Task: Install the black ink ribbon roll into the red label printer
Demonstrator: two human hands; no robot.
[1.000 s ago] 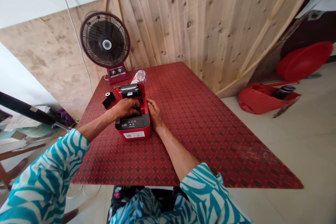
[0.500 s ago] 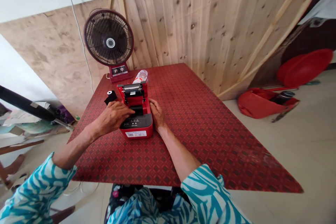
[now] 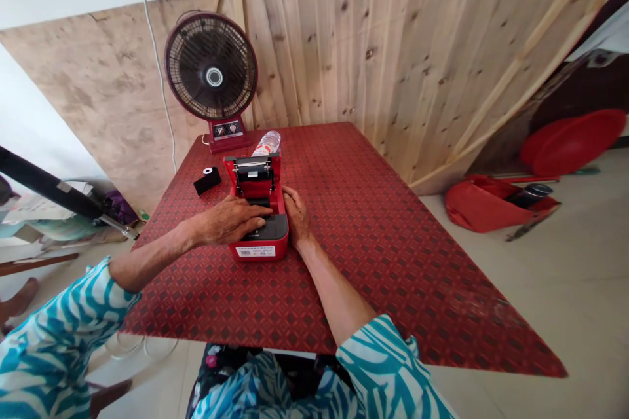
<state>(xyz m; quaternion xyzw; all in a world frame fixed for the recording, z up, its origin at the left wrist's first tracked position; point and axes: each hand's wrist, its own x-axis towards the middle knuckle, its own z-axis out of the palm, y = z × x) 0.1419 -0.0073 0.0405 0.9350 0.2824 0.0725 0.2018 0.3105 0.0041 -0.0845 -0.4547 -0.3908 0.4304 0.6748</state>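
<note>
A small red and black thermal printer [image 3: 258, 252] stands on the table with its lid raised, a white label on its front. My left hand [image 3: 230, 219] lies across the printer's top from the left, fingers stretched out over the black front panel and the edge of the paper bay. Part of a black roll shows inside the bay; my fingers hide the rest. My right hand [image 3: 297, 215] is curved against the printer's right side and steadies it. To the left, a black roll with a white core [image 3: 208, 180] lies partly unrolled.
A dark red fan [image 3: 213, 77] stands at the table's back left. A clear plastic bottle [image 3: 268, 143] lies behind the printer. The table [image 3: 373, 262] has a red patterned top. On the floor at right are a red bag [image 3: 474, 206] and a red basin [image 3: 572, 143].
My left hand has moved right and flattened over the printer's front panel, its fingers out of the bay. My right hand stays at the printer's side. The view has shifted slightly.
</note>
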